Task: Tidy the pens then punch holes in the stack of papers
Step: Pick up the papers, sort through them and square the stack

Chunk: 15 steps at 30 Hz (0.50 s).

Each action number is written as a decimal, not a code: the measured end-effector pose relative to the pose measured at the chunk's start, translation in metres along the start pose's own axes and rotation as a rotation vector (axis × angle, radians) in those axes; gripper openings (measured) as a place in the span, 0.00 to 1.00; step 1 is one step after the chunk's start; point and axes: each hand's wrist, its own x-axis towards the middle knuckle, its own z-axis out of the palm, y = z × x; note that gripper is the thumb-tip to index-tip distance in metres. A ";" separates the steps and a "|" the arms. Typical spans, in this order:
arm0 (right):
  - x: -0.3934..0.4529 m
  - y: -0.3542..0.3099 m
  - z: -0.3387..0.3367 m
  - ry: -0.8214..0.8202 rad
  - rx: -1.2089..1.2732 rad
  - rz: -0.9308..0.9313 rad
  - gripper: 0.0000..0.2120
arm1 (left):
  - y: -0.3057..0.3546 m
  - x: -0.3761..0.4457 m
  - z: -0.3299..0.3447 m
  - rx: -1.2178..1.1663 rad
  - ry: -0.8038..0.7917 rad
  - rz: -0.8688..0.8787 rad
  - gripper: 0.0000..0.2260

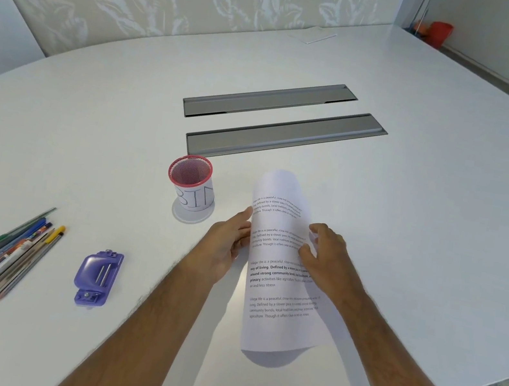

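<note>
A stack of printed papers [277, 285] is bowed upward above the white table [417, 187], held from both sides. My left hand [227, 242] grips its left edge and my right hand [325, 256] grips its right edge. A pile of several pens and pencils [1, 260] lies loose at the near left. A purple hole punch [97, 277] rests to the right of the pens. A red mesh pen cup [192, 182] with a paper label stands upright just beyond my left hand; I see nothing inside it.
Two grey cable-tray lids [279, 122] are set into the table beyond the cup. A sheet of paper [318, 35] lies at the far edge. A red bin [439, 33] stands on the floor at the back right. The table edge runs near right.
</note>
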 end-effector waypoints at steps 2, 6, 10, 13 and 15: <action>0.000 -0.001 0.003 -0.004 -0.005 -0.005 0.20 | -0.003 -0.001 0.000 -0.067 -0.064 0.045 0.16; 0.001 -0.003 0.004 -0.008 0.004 0.003 0.20 | -0.006 -0.001 -0.003 -0.228 -0.300 0.064 0.24; 0.000 -0.003 0.004 -0.021 0.026 0.013 0.20 | -0.007 -0.001 -0.006 -0.245 -0.276 0.080 0.23; 0.001 -0.004 0.005 -0.026 0.029 0.012 0.20 | -0.009 0.001 -0.012 -0.258 -0.192 0.147 0.17; 0.000 -0.005 0.005 -0.021 0.027 0.008 0.21 | -0.011 0.003 -0.018 -0.258 -0.100 0.173 0.15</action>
